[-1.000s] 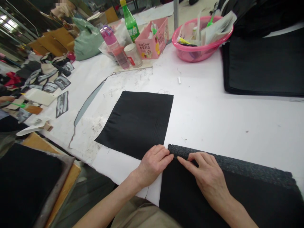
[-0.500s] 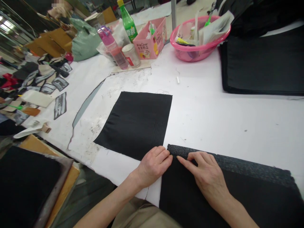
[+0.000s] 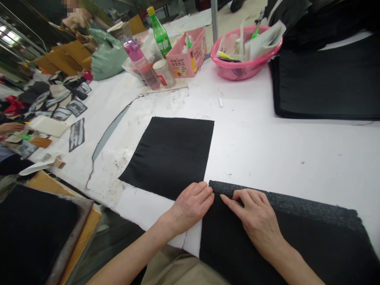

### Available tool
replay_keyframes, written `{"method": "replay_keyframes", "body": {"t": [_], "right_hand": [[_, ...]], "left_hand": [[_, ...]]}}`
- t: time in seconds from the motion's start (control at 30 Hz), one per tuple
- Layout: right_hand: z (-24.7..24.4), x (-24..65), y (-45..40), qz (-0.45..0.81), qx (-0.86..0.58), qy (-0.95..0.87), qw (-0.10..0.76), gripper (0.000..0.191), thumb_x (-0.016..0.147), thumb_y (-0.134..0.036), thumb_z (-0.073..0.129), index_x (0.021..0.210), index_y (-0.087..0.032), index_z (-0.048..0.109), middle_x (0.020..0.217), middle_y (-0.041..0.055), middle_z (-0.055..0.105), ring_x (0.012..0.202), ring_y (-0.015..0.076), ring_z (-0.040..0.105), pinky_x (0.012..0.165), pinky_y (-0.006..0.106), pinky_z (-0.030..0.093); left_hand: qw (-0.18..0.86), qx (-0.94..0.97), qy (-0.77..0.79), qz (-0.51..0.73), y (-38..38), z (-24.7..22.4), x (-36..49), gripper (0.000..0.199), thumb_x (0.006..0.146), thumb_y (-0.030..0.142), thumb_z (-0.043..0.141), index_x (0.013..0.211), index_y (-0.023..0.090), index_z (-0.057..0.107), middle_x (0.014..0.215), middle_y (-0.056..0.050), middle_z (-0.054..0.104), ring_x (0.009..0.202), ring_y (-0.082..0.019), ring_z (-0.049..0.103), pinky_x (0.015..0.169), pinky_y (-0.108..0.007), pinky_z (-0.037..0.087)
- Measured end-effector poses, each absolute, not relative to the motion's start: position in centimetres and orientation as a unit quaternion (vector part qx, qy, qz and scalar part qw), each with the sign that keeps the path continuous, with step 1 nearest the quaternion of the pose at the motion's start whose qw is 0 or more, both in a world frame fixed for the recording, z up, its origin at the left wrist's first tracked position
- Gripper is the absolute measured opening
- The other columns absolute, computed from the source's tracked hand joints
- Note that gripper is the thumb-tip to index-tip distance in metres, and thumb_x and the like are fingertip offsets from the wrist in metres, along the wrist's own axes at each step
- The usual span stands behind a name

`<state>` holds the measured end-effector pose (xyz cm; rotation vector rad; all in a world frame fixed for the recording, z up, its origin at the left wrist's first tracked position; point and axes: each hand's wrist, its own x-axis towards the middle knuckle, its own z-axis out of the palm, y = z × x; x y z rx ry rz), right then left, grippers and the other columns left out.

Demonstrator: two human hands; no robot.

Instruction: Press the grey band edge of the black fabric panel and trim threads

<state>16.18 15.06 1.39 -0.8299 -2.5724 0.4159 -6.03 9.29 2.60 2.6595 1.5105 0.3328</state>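
A large piece of black fabric (image 3: 237,245) lies at the front right, a speckled dark grey strip (image 3: 297,204) along its far edge. My left hand (image 3: 192,204) is closed in a pinch on the fabric's left edge, close to the corner where the strip ends. Just to its right, my right hand (image 3: 258,213) bends its fingers over the strip, with thumb and fingertips pressed on the fabric along the strip's lower border. Beyond my left hand, a smaller black fabric piece (image 3: 172,154) rests flat on the white table (image 3: 255,142).
A pink basin (image 3: 246,65) of odds and ends stands at the back, near stacked black fabric (image 3: 323,83). A pink box (image 3: 185,55), green bottle (image 3: 160,33) and jar (image 3: 164,73) are grouped behind. Another person's hand (image 3: 10,128) shows at far left.
My hands stay in nearly the same place on the fabric. The view has shifted slightly, and the other person's hand has come further into sight at the left.
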Motion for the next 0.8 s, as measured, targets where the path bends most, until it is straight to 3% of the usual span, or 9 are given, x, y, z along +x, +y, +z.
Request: {"method": "replay_keyframes", "body": {"t": [0.23,0.47,0.63,0.8], "right_hand": [[1.4,16.1,15.0,0.143,-0.294,-0.925,0.194,0.028,0.1,-0.014,0.046,0.121,-0.023,0.062,0.093,0.0049,0.054,0.088,0.0187,0.048,0.081,0.037,0.036],[1.4,16.5,14.9,0.148,-0.292,-0.926,0.186,0.029,0.101,-0.016,0.043,0.122,-0.022,0.061,0.094,0.0056,0.054,0.089,0.019,0.048,0.082,0.037,0.036],[1.4,16.4,14.9,0.146,-0.291,-0.927,0.188,0.028,0.099,-0.016,0.048,0.121,-0.023,0.062,0.094,0.0055,0.054,0.089,0.0193,0.049,0.082,0.037,0.037],[1.4,16.5,14.9,0.148,-0.292,-0.927,0.184,0.028,0.097,-0.014,0.049,0.122,-0.023,0.062,0.094,0.0052,0.054,0.089,0.0193,0.049,0.083,0.037,0.037]], "left_hand": [[0.003,0.846,0.526,0.086,8.8,3.8,-5.3,0.016,0.096,0.011,0.05,0.106,0.011,0.062,0.107,-0.009,0.063,0.106,-0.023,0.055,0.087,-0.037,0.048],[-0.063,0.823,0.56,0.064,6.9,2.4,-2.8,0.032,0.097,0.011,0.044,0.127,0.009,0.055,0.114,-0.012,0.063,0.109,-0.024,0.056,0.09,-0.038,0.047],[-0.072,0.815,0.572,0.053,6.3,2.9,-3.6,0.03,0.096,0.01,0.044,0.122,0.011,0.058,0.115,-0.012,0.063,0.11,-0.026,0.056,0.09,-0.04,0.046],[-0.07,0.752,0.642,0.131,6.8,4.5,-4.0,0.023,0.094,0.012,0.05,0.113,0.013,0.063,0.11,-0.01,0.065,0.108,-0.027,0.055,0.09,-0.043,0.046]]}}
